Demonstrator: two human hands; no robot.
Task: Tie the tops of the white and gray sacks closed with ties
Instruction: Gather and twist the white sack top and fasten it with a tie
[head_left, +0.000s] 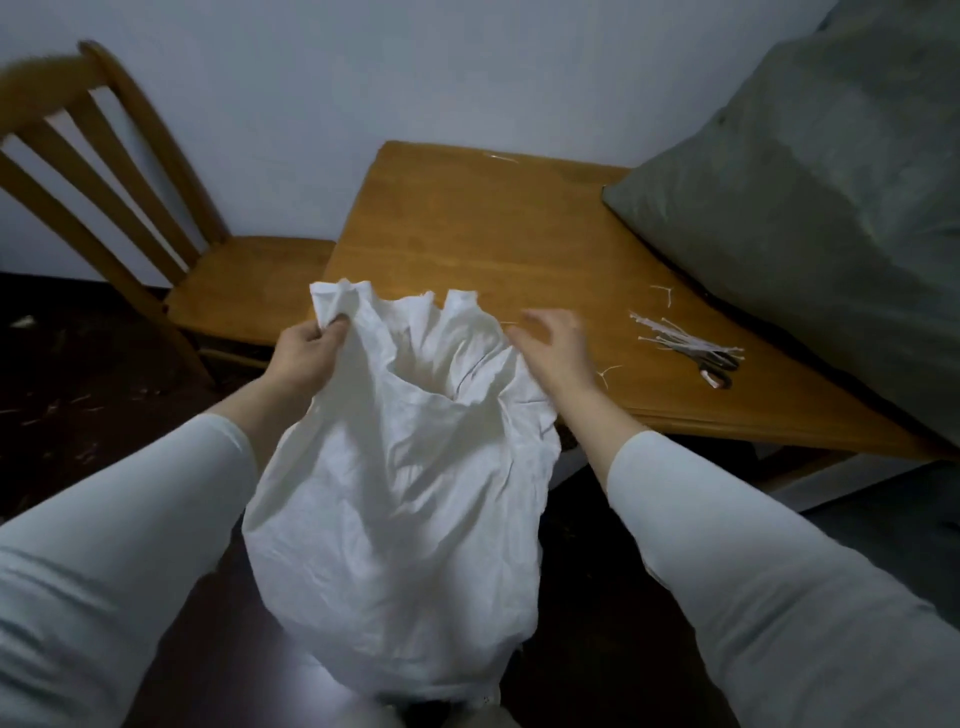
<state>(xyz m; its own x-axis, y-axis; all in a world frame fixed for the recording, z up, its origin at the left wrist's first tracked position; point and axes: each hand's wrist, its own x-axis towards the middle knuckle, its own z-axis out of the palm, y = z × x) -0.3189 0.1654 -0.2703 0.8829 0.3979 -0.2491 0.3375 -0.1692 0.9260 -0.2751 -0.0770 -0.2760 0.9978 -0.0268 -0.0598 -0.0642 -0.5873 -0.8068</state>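
A crumpled white sack (395, 509) stands in front of me on the dark floor, its mouth gaping open at the top. My left hand (306, 353) pinches the left rim of the sack's mouth. My right hand (558, 345) hovers at the right rim with fingers spread and blurred; whether it touches the cloth I cannot tell. A large gray sack (810, 208) rests on the right side of the wooden table (467, 228). A bundle of white ties (675, 335) lies on the table to the right of my right hand.
Scissors (719, 366) lie partly under the ties. Loose tie scraps (662, 293) are scattered on the table. A wooden chair (223, 280) stands at the left against the pale wall. The floor is dark with small bits of litter.
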